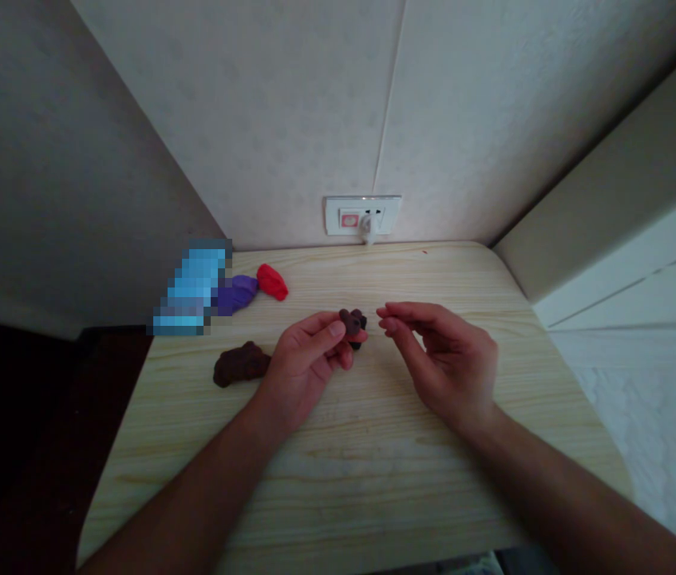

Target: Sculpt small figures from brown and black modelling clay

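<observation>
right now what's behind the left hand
Part of the brown lump: its left end shows on the table, but its right end is covered by the left hand. Whatever else the hand covers can't be seen.

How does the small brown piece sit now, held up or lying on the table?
Held: the left hand pinches the small brown piece between thumb and fingers; the right hand is apart from it.

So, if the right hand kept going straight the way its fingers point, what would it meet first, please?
Most likely the small brown lump held in the left hand, though this single view leaves depth unclear.
</observation>
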{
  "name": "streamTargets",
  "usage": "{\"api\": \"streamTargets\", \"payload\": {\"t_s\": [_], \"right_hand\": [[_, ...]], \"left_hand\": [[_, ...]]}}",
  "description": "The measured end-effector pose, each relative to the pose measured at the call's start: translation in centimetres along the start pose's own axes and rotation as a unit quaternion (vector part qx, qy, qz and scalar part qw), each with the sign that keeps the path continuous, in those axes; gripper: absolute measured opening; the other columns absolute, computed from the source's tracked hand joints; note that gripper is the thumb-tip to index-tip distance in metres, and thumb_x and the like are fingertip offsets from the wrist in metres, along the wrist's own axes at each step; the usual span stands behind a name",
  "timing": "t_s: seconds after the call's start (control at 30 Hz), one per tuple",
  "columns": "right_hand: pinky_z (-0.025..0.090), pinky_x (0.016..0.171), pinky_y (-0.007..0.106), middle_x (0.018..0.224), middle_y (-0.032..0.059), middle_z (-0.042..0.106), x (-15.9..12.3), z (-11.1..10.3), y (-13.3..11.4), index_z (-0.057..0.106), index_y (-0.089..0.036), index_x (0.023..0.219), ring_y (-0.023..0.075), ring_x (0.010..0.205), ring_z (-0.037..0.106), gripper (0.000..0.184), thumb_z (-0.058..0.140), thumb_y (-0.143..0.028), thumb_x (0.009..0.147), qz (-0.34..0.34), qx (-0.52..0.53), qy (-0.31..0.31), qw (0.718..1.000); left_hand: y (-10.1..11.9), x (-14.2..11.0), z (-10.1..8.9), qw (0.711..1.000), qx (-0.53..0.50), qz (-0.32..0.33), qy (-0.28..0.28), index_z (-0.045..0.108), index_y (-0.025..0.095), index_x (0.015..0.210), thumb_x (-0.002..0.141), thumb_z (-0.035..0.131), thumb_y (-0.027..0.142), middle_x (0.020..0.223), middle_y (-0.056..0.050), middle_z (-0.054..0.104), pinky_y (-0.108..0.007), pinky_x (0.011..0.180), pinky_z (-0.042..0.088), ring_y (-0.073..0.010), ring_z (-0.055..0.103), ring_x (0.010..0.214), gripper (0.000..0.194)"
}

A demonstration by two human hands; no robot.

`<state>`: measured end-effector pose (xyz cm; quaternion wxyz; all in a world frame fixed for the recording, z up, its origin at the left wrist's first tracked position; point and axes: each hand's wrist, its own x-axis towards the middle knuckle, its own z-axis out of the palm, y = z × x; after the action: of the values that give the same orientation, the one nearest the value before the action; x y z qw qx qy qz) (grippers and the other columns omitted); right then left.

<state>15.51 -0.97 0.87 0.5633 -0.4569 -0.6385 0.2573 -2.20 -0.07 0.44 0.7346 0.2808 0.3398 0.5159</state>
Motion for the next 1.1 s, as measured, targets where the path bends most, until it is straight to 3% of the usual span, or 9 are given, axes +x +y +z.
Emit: {"api": "streamTargets", "payload": {"t_s": [0.23, 0.4, 0.5, 0.67, 0.9, 1.1], "right_hand": [[0.057, 0.066, 0.03, 0.079, 0.0015, 0.076, 0.4, -0.4, -0.5, 0.077, -0.022, 0.087, 0.0155, 0.07, 0.068, 0.008, 0.083, -0.02, 0.083, -0.04, -0.026, -0.017, 0.999], [0.05, 0.056, 0.028, 0.066, -0.0006, 0.067, 0.2, -0.2, -0.3, 0.068, -0.02, 0.072, 0.0135, 0.059, 0.059, 0.023, 0.087, -0.03, 0.079, -0.006, -0.018, -0.006, 1.0], [0.05, 0.057, 0.029, 0.068, 0.0, 0.066, 0.3, -0.2, -0.3, 0.069, -0.021, 0.074, 0.0144, 0.061, 0.06, 0.021, 0.086, -0.031, 0.08, -0.01, -0.013, -0.001, 1.0], [0.054, 0.066, 0.03, 0.08, 0.0017, 0.076, 0.4, -0.4, -0.6, 0.077, -0.022, 0.089, 0.0156, 0.071, 0.068, 0.002, 0.077, -0.024, 0.09, -0.037, -0.025, -0.031, 0.998], [0.044, 0.057, 0.026, 0.061, -0.0004, 0.061, 0.4, -0.7, -1.1, 0.065, -0.018, 0.068, 0.0101, 0.057, 0.055, 0.042, 0.051, -0.033, 0.105, 0.027, -0.021, -0.04, 0.999], [0.044, 0.058, 0.026, 0.069, -0.0016, 0.06, 0.3, -0.2, -0.6, 0.063, -0.02, 0.081, 0.0114, 0.062, 0.054, 0.019, 0.067, -0.029, 0.097, 0.035, 0.031, -0.03, 0.998]], "left_hand": [[0.0, 0.0, 0.0, 1.0, 0.002, 0.001, -0.001, 0.077, 0.012, 0.087, 0.076, 0.083, 0.029, 0.083, -0.008, 0.078, -0.022, 0.057, 0.047, -0.0095, 0.06, 0.059, 0.021], [0.0, 0.0, 0.0, 1.0, 0.006, 0.0, 0.003, 0.077, 0.013, 0.086, 0.076, 0.084, 0.029, 0.08, -0.007, 0.077, -0.022, 0.057, 0.047, -0.0096, 0.059, 0.059, 0.021], [0.0, 0.0, 0.0, 1.0, 0.005, 0.0, 0.004, 0.077, 0.013, 0.086, 0.076, 0.083, 0.029, 0.081, -0.008, 0.077, -0.023, 0.057, 0.046, -0.0099, 0.059, 0.059, 0.02], [-0.1, 0.0, -0.1, 1.0, 0.006, 0.001, 0.001, 0.077, 0.013, 0.088, 0.077, 0.082, 0.029, 0.083, -0.009, 0.078, -0.023, 0.058, 0.047, -0.0103, 0.06, 0.06, 0.02], [-0.3, 0.1, -0.3, 1.0, 0.002, 0.003, -0.002, 0.078, 0.013, 0.091, 0.081, 0.08, 0.027, 0.087, -0.01, 0.078, -0.021, 0.059, 0.047, -0.0105, 0.062, 0.064, 0.017], [-0.2, 0.0, -0.2, 1.0, -0.003, -0.002, -0.003, 0.078, 0.013, 0.091, 0.08, 0.081, 0.027, 0.085, -0.009, 0.079, -0.021, 0.059, 0.048, -0.0101, 0.061, 0.062, 0.018]]}}
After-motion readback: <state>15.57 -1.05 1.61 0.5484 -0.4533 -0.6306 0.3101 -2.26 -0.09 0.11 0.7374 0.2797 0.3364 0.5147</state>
